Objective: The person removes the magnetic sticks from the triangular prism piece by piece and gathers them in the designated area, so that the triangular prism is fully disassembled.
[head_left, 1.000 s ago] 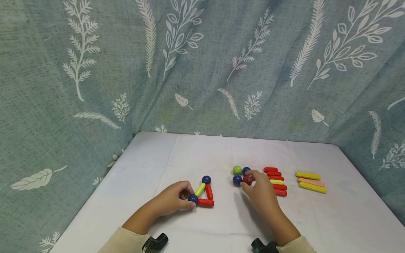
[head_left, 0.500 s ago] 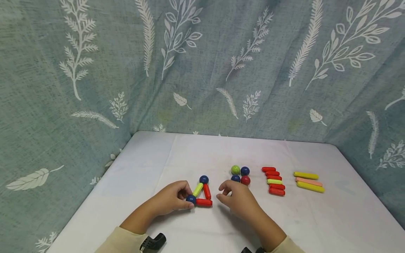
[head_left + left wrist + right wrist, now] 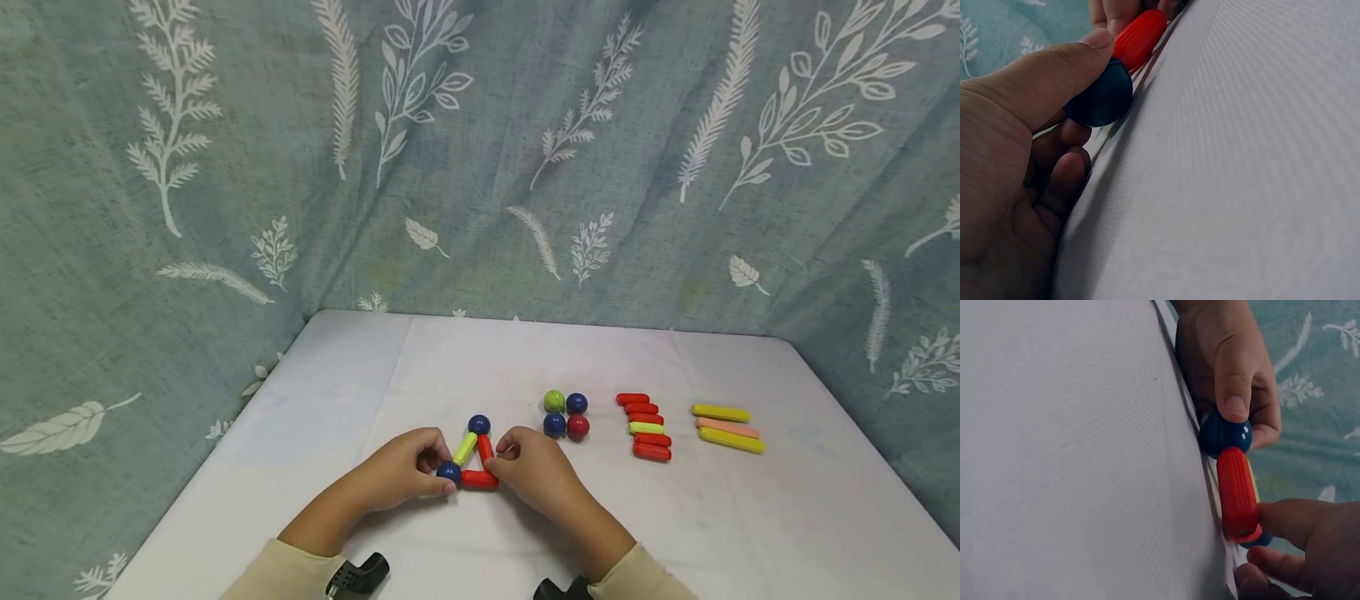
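Note:
My left hand (image 3: 405, 471) pinches a blue ball (image 3: 449, 472) at the near left corner of a small triangle of magnetic sticks. From that ball a yellow-green stick (image 3: 465, 449) slants up to another blue ball (image 3: 478, 425), and a near red stick (image 3: 477, 480) lies to the right. A second red stick (image 3: 484, 447) runs down from the far ball. My right hand (image 3: 536, 471) has its thumb and curled fingers at this second stick's near end, pinching it. In the right wrist view the thumb lies against the red pieces (image 3: 1237, 494); the fingertips' contact is partly hidden.
Behind my right hand sit a green ball (image 3: 554, 401), two blue balls (image 3: 577, 403) and a red ball (image 3: 577, 427). Further right lie a row of short red sticks (image 3: 652, 452) with one yellow-green among them, then longer yellow (image 3: 731, 440) and peach sticks (image 3: 727, 427).
My right hand has left the red ball in the ball group and moved left to the triangle's right side. The left hand still holds the blue corner ball.

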A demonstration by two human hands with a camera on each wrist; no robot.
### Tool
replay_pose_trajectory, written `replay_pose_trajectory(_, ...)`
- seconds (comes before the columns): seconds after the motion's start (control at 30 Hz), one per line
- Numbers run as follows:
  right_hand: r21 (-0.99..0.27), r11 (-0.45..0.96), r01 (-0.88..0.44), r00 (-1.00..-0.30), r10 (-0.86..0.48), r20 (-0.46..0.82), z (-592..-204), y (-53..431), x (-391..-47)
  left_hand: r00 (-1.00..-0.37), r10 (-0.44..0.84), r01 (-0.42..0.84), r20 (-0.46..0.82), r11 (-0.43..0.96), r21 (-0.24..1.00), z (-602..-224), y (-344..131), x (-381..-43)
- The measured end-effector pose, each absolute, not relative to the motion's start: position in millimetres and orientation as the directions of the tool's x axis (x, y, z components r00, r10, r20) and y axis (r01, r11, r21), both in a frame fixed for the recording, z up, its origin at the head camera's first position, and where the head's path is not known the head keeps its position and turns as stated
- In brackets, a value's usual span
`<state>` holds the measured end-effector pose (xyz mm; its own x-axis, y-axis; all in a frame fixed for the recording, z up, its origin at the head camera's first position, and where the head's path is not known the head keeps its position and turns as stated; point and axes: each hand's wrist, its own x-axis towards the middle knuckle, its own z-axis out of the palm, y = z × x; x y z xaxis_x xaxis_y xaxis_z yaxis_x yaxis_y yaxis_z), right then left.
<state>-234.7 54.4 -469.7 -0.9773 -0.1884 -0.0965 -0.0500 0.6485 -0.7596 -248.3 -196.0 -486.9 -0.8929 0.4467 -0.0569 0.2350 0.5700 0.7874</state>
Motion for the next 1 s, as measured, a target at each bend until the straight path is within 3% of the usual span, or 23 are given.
replay_pose_trajectory(0.43,-0.735,0.678,0.032,-0.986,-0.098,-0.133,-468.1,48.7,-235.2,-0.882,0.468,0.245,-0.053,0.552,0.797,-484.6,-196.4,-247.2)
replay_pose_trajectory(0.77,-0.708,0.707,0.012,-0.990,-0.092,-0.109,-474.6,46.4,-238.3,-0.887,0.456,0.234,-0.064,0.566,0.791,-486.5,-197.4,-247.9)
replay_pose_trajectory(1.0,-0.831,0.542,0.124,-0.989,-0.003,-0.149,-477.1,52.0,-240.4,-0.888,0.453,0.226,-0.072,0.568,0.791,-485.2,-196.1,-246.9)
